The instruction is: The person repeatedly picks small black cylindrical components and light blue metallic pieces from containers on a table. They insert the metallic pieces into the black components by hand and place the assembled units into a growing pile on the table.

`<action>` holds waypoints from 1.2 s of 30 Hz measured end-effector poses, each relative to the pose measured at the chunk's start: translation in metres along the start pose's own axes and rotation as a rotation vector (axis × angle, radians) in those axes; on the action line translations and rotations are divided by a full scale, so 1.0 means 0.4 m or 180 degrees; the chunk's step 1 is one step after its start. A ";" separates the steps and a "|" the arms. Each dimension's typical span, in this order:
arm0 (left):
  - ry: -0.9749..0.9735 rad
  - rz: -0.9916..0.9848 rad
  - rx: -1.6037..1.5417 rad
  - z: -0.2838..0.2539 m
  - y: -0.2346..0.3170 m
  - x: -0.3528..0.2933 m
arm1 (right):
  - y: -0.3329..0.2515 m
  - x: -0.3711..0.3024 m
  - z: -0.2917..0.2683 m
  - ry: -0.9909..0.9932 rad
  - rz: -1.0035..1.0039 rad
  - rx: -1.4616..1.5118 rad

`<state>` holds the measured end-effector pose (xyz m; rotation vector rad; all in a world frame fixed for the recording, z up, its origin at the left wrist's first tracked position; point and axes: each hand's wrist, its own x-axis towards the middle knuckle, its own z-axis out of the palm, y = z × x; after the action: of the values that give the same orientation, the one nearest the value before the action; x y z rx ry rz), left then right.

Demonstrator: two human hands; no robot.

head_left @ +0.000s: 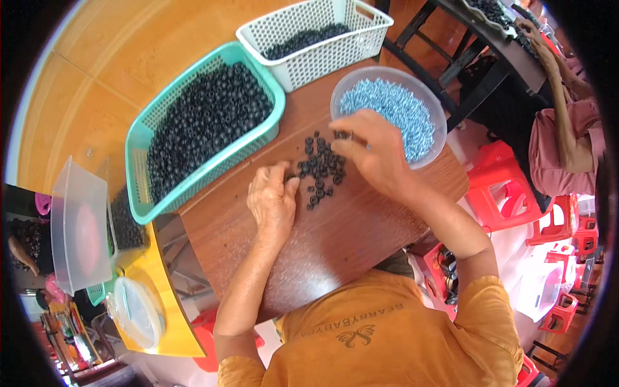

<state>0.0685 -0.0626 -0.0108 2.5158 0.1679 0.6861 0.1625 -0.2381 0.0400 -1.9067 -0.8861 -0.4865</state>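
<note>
Small black rings [319, 166]: scattered on the brown table [329, 238]. One was pinched, nearly closed, by the right hand [377, 148]; for the left hand [271, 198], hold could not be told. Rings were best picked singly.

- On our surface [329, 238], we have a pile of rings [319, 166] between left hand [271, 197] and right hand [375, 148].
- Left of the pile: our basket [225, 158] of rings.
- Behind: our second basket [342, 55].
- Behind, right: our bowl [441, 122] of pieces [390, 106].

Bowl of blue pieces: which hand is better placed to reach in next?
Probably right: the right hand is close to the bowl; the left hand is farther, left of the black pieces.
</note>
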 end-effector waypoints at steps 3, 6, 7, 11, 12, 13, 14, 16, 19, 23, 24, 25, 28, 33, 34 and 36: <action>-0.0050 0.0292 0.0269 0.019 -0.009 0.013 | 0.065 0.122 -0.009 0.0227 0.0206 0.0026; -0.0116 0.0335 0.0168 0.020 -0.017 0.015 | 0.131 0.262 -0.006 0.0234 0.0108 -0.0486; -0.0144 0.0322 0.0098 0.024 -0.011 0.023 | 0.165 0.304 -0.010 0.0315 0.0068 -0.0683; -0.0211 0.0080 -0.0265 0.022 -0.014 0.024 | 0.309 0.439 -0.002 0.0249 0.0210 -0.1866; -0.0205 -0.0034 -0.0387 0.012 -0.017 0.016 | 0.301 0.451 0.000 0.0224 0.0211 -0.1823; -0.0312 -0.0588 -0.1176 0.005 -0.019 0.012 | 0.293 0.459 -0.003 0.0206 0.0220 -0.1792; -0.0418 -0.1132 -0.1968 0.002 -0.018 0.015 | 0.313 0.452 0.002 0.0905 -0.0299 -0.1599; -0.0362 -0.2117 -0.3290 -0.040 -0.017 0.009 | 0.186 0.404 0.014 0.0322 -0.0001 -0.0976; -0.0416 -0.2415 -0.4131 -0.088 0.011 -0.005 | 0.104 0.246 0.041 0.0019 -0.0389 -0.0250; -0.0311 -0.2494 -0.4631 -0.104 0.047 -0.039 | -0.014 0.041 0.050 -0.0723 -0.0397 0.0732; -0.0305 -0.2482 -0.4677 -0.104 0.056 -0.042 | -0.033 0.009 0.048 -0.0761 -0.0323 0.0803; -0.0297 -0.2471 -0.4722 -0.106 0.066 -0.046 | -0.052 -0.018 0.046 -0.0799 -0.0251 0.0876; -0.0222 -0.2307 -0.4793 -0.101 0.087 -0.060 | -0.088 -0.066 0.041 -0.0650 -0.0186 0.0907; -0.0133 -0.2230 -0.4905 -0.091 0.115 -0.092 | -0.122 -0.106 0.040 -0.0267 -0.0384 0.0754; -0.0139 -0.2300 -0.4908 -0.091 0.118 -0.097 | -0.124 -0.116 0.042 -0.0208 -0.0442 0.0720; -0.0219 -0.2414 -0.5148 -0.092 0.129 -0.109 | -0.118 -0.135 0.044 -0.0097 -0.0559 0.0599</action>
<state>0.0115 -0.1007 0.0238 0.7956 0.3296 0.1823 0.0908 -0.2292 0.0243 -1.6778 -1.0865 -0.4623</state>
